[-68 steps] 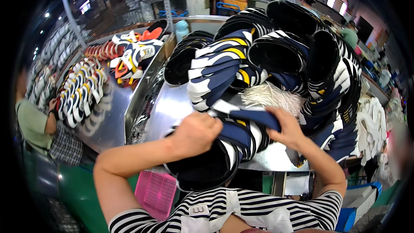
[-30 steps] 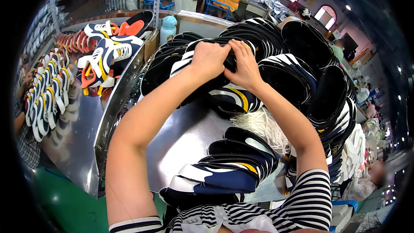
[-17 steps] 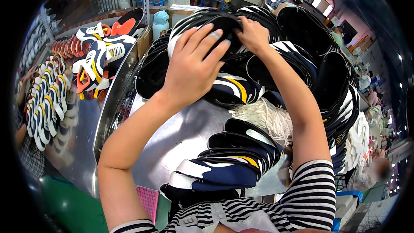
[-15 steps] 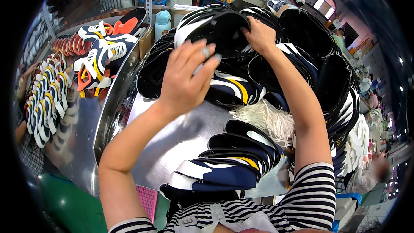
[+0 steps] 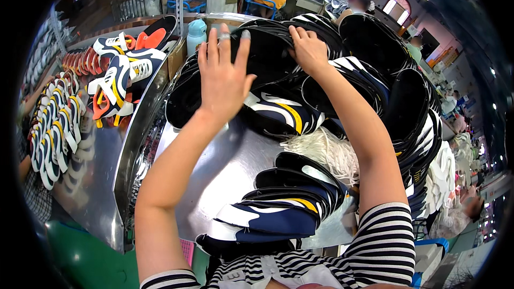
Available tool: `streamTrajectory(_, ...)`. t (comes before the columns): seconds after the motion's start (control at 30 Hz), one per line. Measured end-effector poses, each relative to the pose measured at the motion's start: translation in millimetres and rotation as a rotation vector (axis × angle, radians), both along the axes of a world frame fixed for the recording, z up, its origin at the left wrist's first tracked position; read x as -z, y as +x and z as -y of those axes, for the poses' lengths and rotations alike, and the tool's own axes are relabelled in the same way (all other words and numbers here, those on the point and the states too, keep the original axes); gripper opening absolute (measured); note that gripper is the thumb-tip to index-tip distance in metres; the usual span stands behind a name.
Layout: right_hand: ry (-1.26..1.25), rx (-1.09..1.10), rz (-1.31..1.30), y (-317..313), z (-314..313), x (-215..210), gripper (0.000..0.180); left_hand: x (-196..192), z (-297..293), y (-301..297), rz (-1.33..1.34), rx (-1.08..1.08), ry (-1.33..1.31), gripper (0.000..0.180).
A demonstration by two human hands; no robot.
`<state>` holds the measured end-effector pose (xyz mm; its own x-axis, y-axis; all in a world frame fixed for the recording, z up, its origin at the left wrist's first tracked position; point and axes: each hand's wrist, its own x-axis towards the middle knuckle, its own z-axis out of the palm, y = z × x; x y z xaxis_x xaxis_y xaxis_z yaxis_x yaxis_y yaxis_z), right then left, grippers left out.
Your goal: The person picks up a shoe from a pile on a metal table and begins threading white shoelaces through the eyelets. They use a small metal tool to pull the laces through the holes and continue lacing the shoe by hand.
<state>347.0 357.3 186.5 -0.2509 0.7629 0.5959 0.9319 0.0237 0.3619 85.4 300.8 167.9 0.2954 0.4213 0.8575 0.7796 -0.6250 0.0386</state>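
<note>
My left hand (image 5: 224,77) is open, fingers spread and pointing away from me, over the left side of a stack of dark shoe uppers (image 5: 266,56) at the far side of the metal table. Two of its fingertips look grey, as if covered. My right hand (image 5: 310,52) has its fingers and thumb closed on the right rim of the top upper in that stack, whose black lining faces up. Just below lie uppers with white and yellow stripes (image 5: 286,111). Nearer to me is a fanned pile of navy and white uppers (image 5: 278,217).
White laces (image 5: 324,150) lie in a bundle between the piles. More black-lined uppers (image 5: 372,43) crowd the right. A metal rim (image 5: 128,176) divides off finished-looking sneakers (image 5: 115,83) at left. A light blue bottle (image 5: 196,36) stands behind; people work beyond.
My left hand has moved left and slightly up from a blurred, half-curled pose, and its fingers are now spread. My right hand stays at the stack's rim. The whole view has shifted slightly.
</note>
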Motion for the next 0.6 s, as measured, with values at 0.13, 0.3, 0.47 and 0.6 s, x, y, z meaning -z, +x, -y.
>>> streamTrajectory(0.13,-0.058,-0.106,-0.151,23,1,-12,0.063,-44,6,-13,0.052,0.333,-0.424,0.063)
streamTrajectory(0.3,-0.265,-0.283,-0.747,156,-6,-8,0.049,-2,-31,-31,0.675,0.983,-0.728,0.051)
streamTrajectory(0.47,-0.257,-0.282,-0.502,142,-26,-7,0.029,104,-121,-72,-0.221,-0.007,-0.581,0.125)
streamTrajectory(0.6,-0.36,-0.201,-0.663,110,-8,-33,0.03,79,-180,-39,-0.547,-0.072,-0.174,0.126)
